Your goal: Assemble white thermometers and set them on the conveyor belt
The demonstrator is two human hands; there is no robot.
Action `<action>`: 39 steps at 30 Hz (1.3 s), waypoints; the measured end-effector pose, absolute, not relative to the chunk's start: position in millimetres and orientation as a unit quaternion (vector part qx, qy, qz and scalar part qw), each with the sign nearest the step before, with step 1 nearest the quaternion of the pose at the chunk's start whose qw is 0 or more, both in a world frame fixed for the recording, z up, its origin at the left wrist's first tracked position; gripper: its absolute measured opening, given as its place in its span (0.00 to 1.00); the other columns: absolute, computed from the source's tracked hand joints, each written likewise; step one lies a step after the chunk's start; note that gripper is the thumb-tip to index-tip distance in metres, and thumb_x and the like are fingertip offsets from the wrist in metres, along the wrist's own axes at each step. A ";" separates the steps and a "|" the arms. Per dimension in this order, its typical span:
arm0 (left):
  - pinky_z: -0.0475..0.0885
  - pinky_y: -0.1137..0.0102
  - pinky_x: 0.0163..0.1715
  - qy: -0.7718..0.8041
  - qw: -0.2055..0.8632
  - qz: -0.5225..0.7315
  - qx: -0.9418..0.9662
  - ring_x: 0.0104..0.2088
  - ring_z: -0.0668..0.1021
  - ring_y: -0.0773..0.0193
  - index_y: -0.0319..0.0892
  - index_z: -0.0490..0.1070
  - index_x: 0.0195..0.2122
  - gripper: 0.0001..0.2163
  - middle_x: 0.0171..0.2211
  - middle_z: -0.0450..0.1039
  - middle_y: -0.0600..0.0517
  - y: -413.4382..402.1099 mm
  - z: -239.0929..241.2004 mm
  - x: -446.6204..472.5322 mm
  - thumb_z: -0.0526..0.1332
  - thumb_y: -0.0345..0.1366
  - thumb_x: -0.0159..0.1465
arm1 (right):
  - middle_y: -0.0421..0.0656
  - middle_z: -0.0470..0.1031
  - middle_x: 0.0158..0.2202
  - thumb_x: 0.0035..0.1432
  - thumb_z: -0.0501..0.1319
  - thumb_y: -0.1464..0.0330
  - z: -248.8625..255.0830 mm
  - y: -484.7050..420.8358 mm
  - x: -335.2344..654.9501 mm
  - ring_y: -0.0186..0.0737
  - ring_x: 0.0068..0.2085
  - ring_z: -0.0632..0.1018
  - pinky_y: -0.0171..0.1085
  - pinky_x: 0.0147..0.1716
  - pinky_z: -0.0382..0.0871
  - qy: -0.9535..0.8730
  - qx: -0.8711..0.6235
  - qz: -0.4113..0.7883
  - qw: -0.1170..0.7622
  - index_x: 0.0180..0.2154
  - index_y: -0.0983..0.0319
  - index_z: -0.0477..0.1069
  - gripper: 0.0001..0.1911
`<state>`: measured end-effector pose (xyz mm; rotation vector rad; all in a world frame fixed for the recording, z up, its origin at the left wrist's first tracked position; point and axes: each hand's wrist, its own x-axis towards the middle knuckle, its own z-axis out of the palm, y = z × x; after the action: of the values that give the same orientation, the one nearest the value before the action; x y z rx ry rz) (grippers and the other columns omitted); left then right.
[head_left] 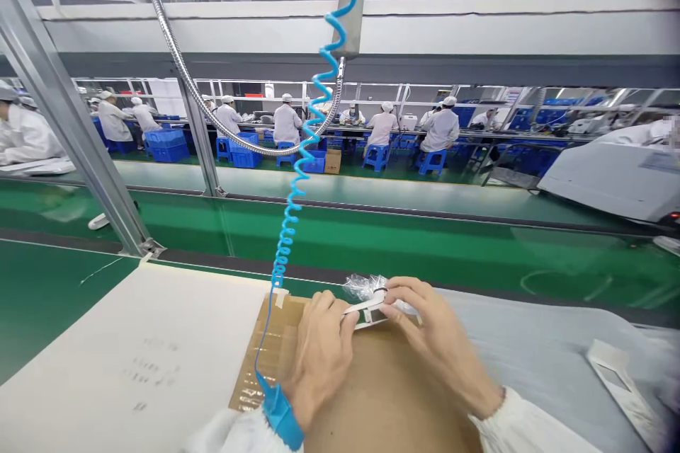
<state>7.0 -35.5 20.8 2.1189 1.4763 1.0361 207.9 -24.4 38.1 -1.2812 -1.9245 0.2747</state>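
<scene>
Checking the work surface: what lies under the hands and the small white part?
A brown cardboard sheet lies under the left hand, right hand and small white part. Whatever the cardboard covers is hidden.

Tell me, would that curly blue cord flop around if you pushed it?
Probably yes. The curly blue cord hangs in loose coils from overhead down to the wrist strap, so it likely stretches and swings easily. It looks thin, so probably light.

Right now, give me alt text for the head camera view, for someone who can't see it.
Left hand and right hand together hold a small white part with crinkled clear wrap over a cardboard sheet. A blue coiled cord runs to a blue wrist strap; beyond is a green conveyor.
</scene>
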 end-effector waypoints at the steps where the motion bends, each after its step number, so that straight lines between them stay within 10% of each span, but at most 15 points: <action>1: 0.64 0.65 0.38 0.527 0.177 0.364 0.748 0.39 0.71 0.57 0.42 0.71 0.32 0.14 0.36 0.70 0.47 -35.1 20.4 7.0 0.49 0.35 0.72 | 0.44 0.78 0.44 0.65 0.59 0.60 35.1 -23.3 206.5 0.49 0.46 0.76 0.47 0.47 0.63 -0.765 -0.509 0.072 0.388 0.36 0.53 0.74 0.08; 10: 0.58 0.69 0.28 0.567 0.190 0.337 0.727 0.31 0.74 0.63 0.46 0.73 0.37 0.13 0.36 0.69 0.51 -39.1 18.5 9.4 0.49 0.37 0.72 | 0.41 0.77 0.39 0.68 0.54 0.70 27.0 -23.9 199.0 0.42 0.40 0.75 0.43 0.42 0.57 -0.794 -0.505 -0.073 0.329 0.36 0.56 0.69 0.08; 21: 0.62 0.67 0.34 0.626 0.270 0.460 0.569 0.32 0.73 0.58 0.42 0.74 0.32 0.18 0.27 0.71 0.50 -21.3 22.8 -5.7 0.50 0.44 0.71 | 0.40 0.71 0.26 0.67 0.50 0.63 24.0 -39.7 193.8 0.43 0.28 0.70 0.41 0.31 0.57 -0.753 -0.560 0.105 0.329 0.27 0.55 0.60 0.14; 30: 0.62 0.69 0.29 0.598 0.388 0.487 0.505 0.26 0.72 0.63 0.41 0.74 0.35 0.24 0.23 0.71 0.51 -17.3 19.7 -7.4 0.49 0.56 0.68 | 0.48 0.76 0.39 0.59 0.53 0.64 -2.0 23.1 247.9 0.51 0.43 0.76 0.47 0.41 0.67 -0.695 -0.677 0.063 0.232 0.31 0.58 0.66 0.07; 39: 0.64 0.70 0.27 0.573 0.419 0.510 0.486 0.26 0.73 0.64 0.39 0.73 0.34 0.24 0.29 0.75 0.47 -16.8 17.4 -5.8 0.51 0.56 0.67 | 0.47 0.58 0.70 0.68 0.47 0.55 -12.9 -16.3 228.0 0.51 0.68 0.62 0.53 0.63 0.62 -0.741 -0.628 0.094 0.220 0.67 0.58 0.55 0.30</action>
<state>-5.8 -16.8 17.4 1.2185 1.4371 1.2785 228.0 -16.3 -12.9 -1.7369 -2.0485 0.2588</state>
